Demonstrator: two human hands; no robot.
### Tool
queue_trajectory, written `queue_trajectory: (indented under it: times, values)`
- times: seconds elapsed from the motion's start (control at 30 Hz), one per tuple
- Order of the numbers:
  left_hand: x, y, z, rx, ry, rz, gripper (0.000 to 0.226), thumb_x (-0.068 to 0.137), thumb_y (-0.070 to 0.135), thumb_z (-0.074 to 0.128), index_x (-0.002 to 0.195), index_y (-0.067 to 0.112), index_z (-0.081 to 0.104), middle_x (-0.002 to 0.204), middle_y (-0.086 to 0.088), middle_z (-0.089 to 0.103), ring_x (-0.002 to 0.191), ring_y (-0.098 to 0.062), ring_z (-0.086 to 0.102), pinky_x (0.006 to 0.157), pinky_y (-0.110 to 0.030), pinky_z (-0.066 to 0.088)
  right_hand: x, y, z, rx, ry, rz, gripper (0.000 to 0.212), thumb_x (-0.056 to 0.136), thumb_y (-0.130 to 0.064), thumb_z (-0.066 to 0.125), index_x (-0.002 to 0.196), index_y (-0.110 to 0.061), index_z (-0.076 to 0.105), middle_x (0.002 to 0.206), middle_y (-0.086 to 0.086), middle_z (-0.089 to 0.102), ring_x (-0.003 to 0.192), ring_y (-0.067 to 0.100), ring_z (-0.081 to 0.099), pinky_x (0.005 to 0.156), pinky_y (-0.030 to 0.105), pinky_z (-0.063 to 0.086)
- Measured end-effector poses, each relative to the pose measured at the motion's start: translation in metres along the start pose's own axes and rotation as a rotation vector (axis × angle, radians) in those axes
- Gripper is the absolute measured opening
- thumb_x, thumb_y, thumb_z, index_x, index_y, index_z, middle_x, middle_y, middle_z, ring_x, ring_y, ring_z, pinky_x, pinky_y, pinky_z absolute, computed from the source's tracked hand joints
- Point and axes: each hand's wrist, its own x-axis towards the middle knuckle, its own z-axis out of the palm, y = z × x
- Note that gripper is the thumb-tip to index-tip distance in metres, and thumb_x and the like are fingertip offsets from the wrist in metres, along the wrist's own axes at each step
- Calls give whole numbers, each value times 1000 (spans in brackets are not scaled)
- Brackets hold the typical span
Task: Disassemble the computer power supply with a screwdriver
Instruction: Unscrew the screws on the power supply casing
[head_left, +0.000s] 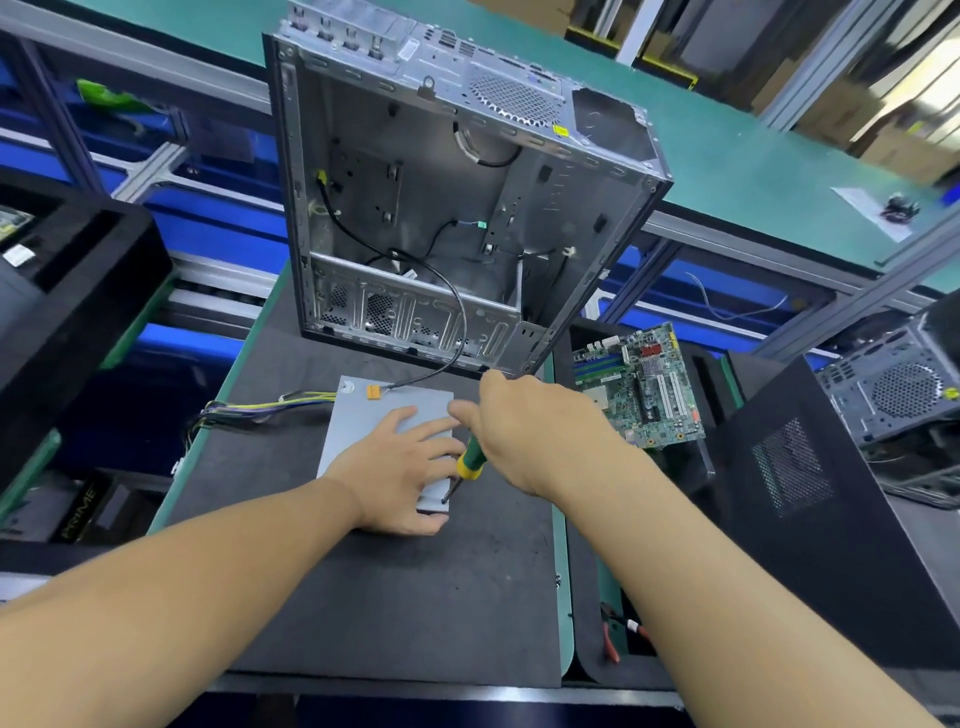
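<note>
Power supply (363, 415) under left hand (400, 467) – screwdriver (467, 462) in right hand (524, 436)

"PRIME" in gold letters, on dark box (78, 512), lower left

Open computer case (441, 208) upright on black mat (389, 597), motherboard (644, 384) beside it, red-handled pliers (609, 644)

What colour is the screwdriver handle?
Green with a yellow band near the shaft, on the screwdriver in the right hand; head view.
</note>
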Motion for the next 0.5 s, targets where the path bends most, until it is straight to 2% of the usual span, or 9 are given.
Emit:
queue_trajectory:
  times: [0.1,0.17,0.23,0.33,0.4,0.5]
  values:
    - [1,2,-4,24,122,44,57,64,66,67,105,34,44,107,14,43,117,-18,42,100,-55,46,2,-2,-5,123,-123,-95,15,102,-26,43,105,-13,35,115,13,47,89,32,49,74,42,43]
    - [1,3,-3,32,166,50,59,61,65,70,100,33,40,101,12,47,112,-19,45,101,-52,43,2,-1,-9,145,-227,-126,17,99,-17,45,115,-15,38,116,8,36,96,30,43,82,46,44]
    - [1,2,-2,37,156,48,57,63,65,68,103,32,44,102,11,56,116,-19,44,102,-51,38,2,0,-11,165,-262,-120,23,97,-15,44,119,-17,39,117,7,32,100,28,38,83,44,41]
    - [1,2,-4,37,146,57,53,66,65,61,105,32,47,109,13,56,120,-19,44,100,-55,45,0,0,-8,180,-201,-59,24,100,-26,40,121,-17,35,122,8,35,105,31,44,78,41,37]
    - [1,2,-5,34,129,60,51,68,65,59,103,31,45,110,13,53,120,-19,43,98,-57,47,-2,-1,-4,110,-115,-2,27,103,-39,34,121,-18,33,120,11,41,98,35,51,71,40,37]
    - [1,2,-4,48,78,35,50,70,66,61,104,30,53,114,12,56,125,-19,40,101,-58,44,-1,-1,3,19,16,19,28,105,-39,33,116,-13,36,114,14,51,94,38,57,65,37,35]
